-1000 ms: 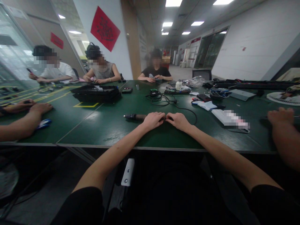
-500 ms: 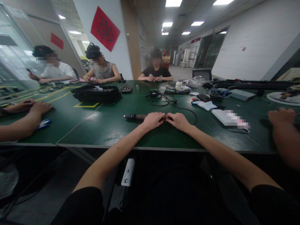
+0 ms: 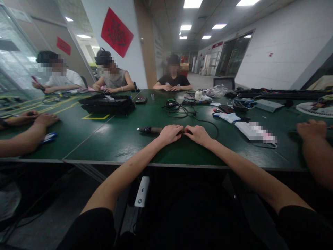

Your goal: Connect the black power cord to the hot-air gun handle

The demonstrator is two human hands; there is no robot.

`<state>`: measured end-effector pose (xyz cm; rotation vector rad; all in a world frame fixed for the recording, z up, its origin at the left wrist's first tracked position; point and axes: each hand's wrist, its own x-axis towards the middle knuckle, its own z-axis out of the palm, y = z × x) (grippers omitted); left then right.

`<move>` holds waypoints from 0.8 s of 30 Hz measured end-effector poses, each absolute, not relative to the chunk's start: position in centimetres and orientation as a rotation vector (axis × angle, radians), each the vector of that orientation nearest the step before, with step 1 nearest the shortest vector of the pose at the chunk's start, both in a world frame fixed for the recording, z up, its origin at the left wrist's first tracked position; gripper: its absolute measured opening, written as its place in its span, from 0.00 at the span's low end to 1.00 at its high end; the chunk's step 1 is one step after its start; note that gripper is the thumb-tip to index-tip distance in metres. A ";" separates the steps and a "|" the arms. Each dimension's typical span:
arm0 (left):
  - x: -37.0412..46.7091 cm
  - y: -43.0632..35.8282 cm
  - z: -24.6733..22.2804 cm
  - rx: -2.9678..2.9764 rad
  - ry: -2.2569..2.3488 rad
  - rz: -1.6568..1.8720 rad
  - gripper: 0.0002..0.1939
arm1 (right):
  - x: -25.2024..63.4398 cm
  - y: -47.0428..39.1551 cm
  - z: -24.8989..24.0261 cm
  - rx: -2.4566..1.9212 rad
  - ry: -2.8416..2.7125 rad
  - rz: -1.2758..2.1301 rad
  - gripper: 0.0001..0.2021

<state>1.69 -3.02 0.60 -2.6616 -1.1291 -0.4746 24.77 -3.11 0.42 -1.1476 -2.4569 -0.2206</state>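
An electric screwdriver (image 3: 149, 130) lies sideways on the green table, its black tip to the left and its brownish body running under my left hand. My left hand (image 3: 171, 133) is closed over the rear part of the tool, with the fingers curled down. Right beside it, my right hand (image 3: 198, 134) is closed in a pinch at the tool's tail end. Whatever sits between the fingertips is dark, small and mostly hidden. A black cable (image 3: 213, 124) curves down behind my right hand; where it ends is hidden.
Beyond my hands lies the coiled cable with a plug (image 3: 194, 113). A black tray (image 3: 106, 104) stands back left. At right are a white box (image 3: 243, 129), a glove (image 3: 227, 117) and a silver box (image 3: 269, 105). Co-workers' hands (image 3: 45, 119) (image 3: 312, 130) rest on both sides.
My hands and the screwdriver stay in the same place. At the far left, a co-worker's head and held object have shifted slightly.
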 end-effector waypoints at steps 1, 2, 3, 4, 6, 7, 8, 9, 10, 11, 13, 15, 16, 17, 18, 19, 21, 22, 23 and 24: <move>1.7 -3.0 0.6 -2.661 -1.124 -0.474 0.09 | 24.8 -3.1 0.4 -1.146 -2.455 -0.215 0.07; 1.7 -3.0 0.6 -2.659 -1.121 -0.472 0.09 | 24.8 -3.1 0.4 -1.145 -2.455 -0.210 0.07; 1.7 -3.0 0.6 -2.657 -1.118 -0.470 0.09 | 24.8 -3.1 0.5 -1.143 -2.454 -0.207 0.07; 1.6 -3.0 0.6 -2.657 -1.117 -0.469 0.09 | 24.8 -3.2 0.5 -1.144 -2.454 -0.209 0.07; 1.7 -3.0 0.5 -2.658 -1.121 -0.472 0.09 | 24.8 -3.2 0.5 -1.147 -2.454 -0.215 0.07; 1.7 -2.9 0.5 -2.659 -1.126 -0.476 0.09 | 24.8 -3.2 0.5 -1.150 -2.454 -0.217 0.07; 1.7 -2.9 0.5 -2.661 -1.131 -0.477 0.09 | 24.7 -3.2 0.5 -1.152 -2.454 -0.220 0.07; 1.7 -2.9 0.5 -2.662 -1.136 -0.478 0.09 | 24.7 -3.2 0.5 -1.154 -2.455 -0.223 0.07; 1.7 -2.8 0.5 -2.663 -1.142 -0.479 0.09 | 24.7 -3.3 0.5 -1.157 -2.455 -0.226 0.07; 1.7 -2.8 0.5 -2.666 -1.147 -0.478 0.09 | 24.7 -3.3 0.5 -1.160 -2.455 -0.228 0.07; 1.7 -2.9 0.5 -2.674 -1.153 -0.479 0.10 | 24.7 -3.4 0.6 -1.170 -2.454 -0.227 0.07; 1.7 -3.0 0.6 -2.679 -1.156 -0.483 0.10 | 24.6 -3.4 0.7 -1.179 -2.454 -0.215 0.07; 1.7 -3.0 0.6 -2.682 -1.155 -0.483 0.10 | 24.6 -3.5 0.7 -1.181 -2.455 -0.209 0.07; 1.7 -3.1 0.7 -2.683 -1.154 -0.482 0.11 | 24.6 -3.5 0.7 -1.182 -2.455 -0.205 0.07; 1.7 -3.2 0.7 -2.681 -1.154 -0.482 0.11 | 24.6 -3.5 0.7 -1.183 -2.454 -0.202 0.07; 1.7 -3.3 0.8 -2.680 -1.154 -0.482 0.11 | 24.6 -3.5 0.7 -1.183 -2.453 -0.199 0.07; 1.7 -3.4 0.9 -2.679 -1.151 -0.482 0.12 | 24.6 -3.5 0.7 -1.184 -2.451 -0.193 0.07; 1.7 -3.5 0.9 -2.680 -1.148 -0.481 0.12 | 24.6 -3.5 0.8 -1.183 -2.452 -0.191 0.07; 1.7 -3.5 0.9 -2.683 -1.145 -0.479 0.12 | 24.6 -3.5 0.8 -1.181 -2.454 -0.193 0.07; 1.7 -3.4 0.8 -2.687 -1.142 -0.477 0.12 | 24.6 -3.5 0.8 -1.179 -2.456 -0.198 0.07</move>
